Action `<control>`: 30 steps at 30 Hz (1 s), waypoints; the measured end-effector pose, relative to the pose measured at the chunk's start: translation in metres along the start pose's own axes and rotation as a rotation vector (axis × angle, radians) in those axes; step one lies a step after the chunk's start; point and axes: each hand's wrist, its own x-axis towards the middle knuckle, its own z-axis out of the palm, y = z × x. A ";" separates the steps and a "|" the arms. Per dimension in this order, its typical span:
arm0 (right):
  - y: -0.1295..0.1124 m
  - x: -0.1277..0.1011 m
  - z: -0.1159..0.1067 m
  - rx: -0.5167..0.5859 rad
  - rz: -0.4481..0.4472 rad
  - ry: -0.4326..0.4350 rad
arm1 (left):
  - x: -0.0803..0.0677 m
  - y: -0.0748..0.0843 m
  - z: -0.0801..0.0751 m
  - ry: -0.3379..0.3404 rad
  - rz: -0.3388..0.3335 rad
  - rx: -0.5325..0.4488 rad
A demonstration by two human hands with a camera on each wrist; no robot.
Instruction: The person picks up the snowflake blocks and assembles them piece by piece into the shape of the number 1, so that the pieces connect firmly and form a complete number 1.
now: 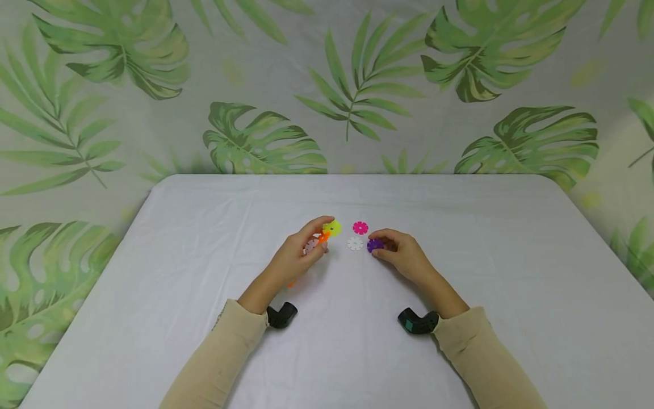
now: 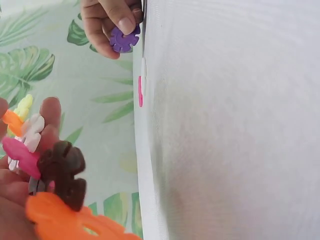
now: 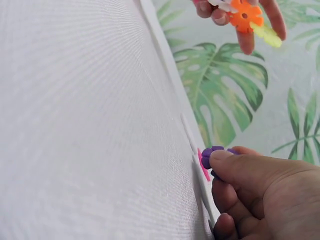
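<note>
My left hand [image 1: 298, 248] grips a chain of notched plastic discs, slotted into one another. In the left wrist view the chain runs from a yellow disc [image 2: 25, 106] past white and pink ones to a dark brown disc [image 2: 65, 172] and a large orange disc [image 2: 75, 220] nearest the camera. My right hand [image 1: 403, 254] pinches a single purple disc [image 1: 374, 245] between thumb and fingers, low over the table. Just left of it lie a white disc [image 1: 355, 243] and a pink disc [image 1: 360, 228], flat on the cloth. The fingers partly hide the chain in the head view.
A white cloth covers the table [image 1: 347, 341]. Behind its far edge hangs a leaf-patterned curtain [image 1: 265, 85]. Black curved devices [image 1: 283, 315] are strapped at both wrists, just above the table surface.
</note>
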 end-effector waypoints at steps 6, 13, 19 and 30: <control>0.000 0.000 0.000 0.051 -0.015 0.001 | 0.003 -0.022 0.005 0.016 -0.043 0.058; -0.005 -0.001 -0.002 0.130 -0.009 0.001 | 0.003 -0.024 0.006 0.072 -0.009 0.077; -0.020 -0.003 -0.006 0.210 -0.058 0.000 | 0.003 -0.024 0.005 0.083 -0.010 0.054; -0.055 -0.009 -0.014 0.390 -0.123 0.008 | 0.003 -0.025 0.006 0.043 -0.004 0.046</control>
